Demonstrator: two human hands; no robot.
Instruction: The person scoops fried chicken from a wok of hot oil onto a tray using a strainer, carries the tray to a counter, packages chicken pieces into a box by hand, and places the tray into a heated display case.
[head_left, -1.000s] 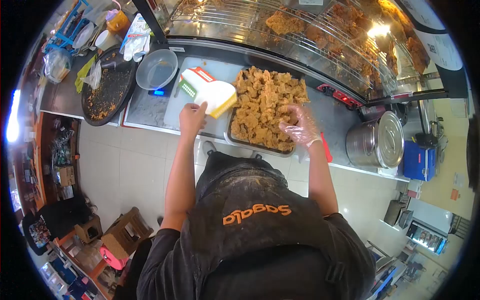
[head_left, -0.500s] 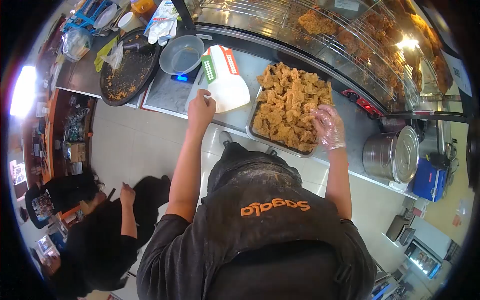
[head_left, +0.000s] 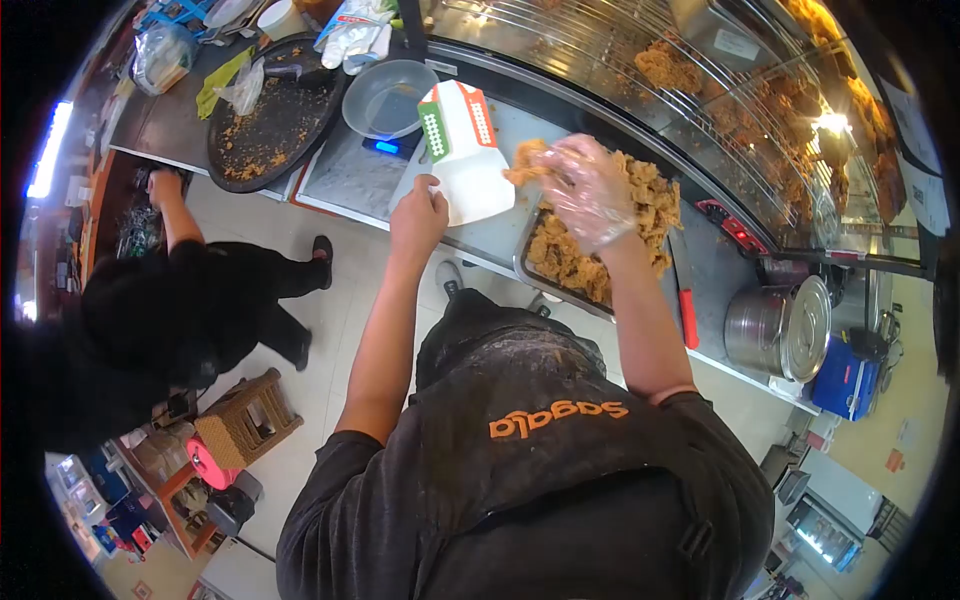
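Note:
A white paper food box (head_left: 478, 190) with green and orange panels stands with its flap raised on the counter. My bare left hand (head_left: 418, 215) has its fingers curled at the box's near left edge. My right hand (head_left: 592, 195), in a clear plastic glove, is closed on a piece of fried chicken (head_left: 528, 162) just right of the box. Below and behind that hand is a metal tray (head_left: 523, 262) heaped with fried chicken pieces (head_left: 568, 255); my hand and forearm hide part of the heap.
A plastic bowl (head_left: 385, 100) sits on a scale with a lit blue display (head_left: 387, 147). Left of it lies a dark crumb-covered pan (head_left: 240, 150). A glass display case (head_left: 600, 60) runs behind. A red-handled knife (head_left: 688, 318) and steel pot (head_left: 770, 330) are right. Another person (head_left: 200, 300) stands left.
My right hand has moved left from the tray's right side toward the box, carrying a piece of fried chicken. My left hand stays by the box. The other person has moved.

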